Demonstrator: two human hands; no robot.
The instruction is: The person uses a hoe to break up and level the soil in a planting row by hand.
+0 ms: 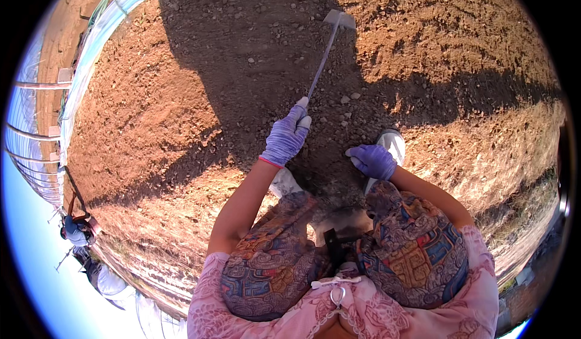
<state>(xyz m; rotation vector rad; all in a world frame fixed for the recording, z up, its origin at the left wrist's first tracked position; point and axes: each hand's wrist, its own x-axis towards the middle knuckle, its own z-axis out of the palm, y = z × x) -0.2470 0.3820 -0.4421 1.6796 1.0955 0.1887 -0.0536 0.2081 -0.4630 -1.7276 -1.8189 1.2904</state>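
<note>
My left hand (286, 134), in a purple knit glove with pale fingertips, is wrapped around the thin handle (325, 57) of a hoe. The handle stretches away from me to a flat, pale hoe blade (340, 19), which lies over the shaded soil. My right hand (373, 161) wears a matching glove and sits low, beside my right shoe (392, 143). Its fingers are curled, and whether anything is between them cannot be made out. Loose brown soil (254, 94) with small stones (349, 98) spreads in front of me.
Plastic sheeting (106, 25) runs along the left edge of the plot, with curved hoops (32, 134) of a tunnel frame beyond it. Another person (77, 231) bends over at the far left with a long-handled tool. My left shoe (283, 183) is planted on the soil.
</note>
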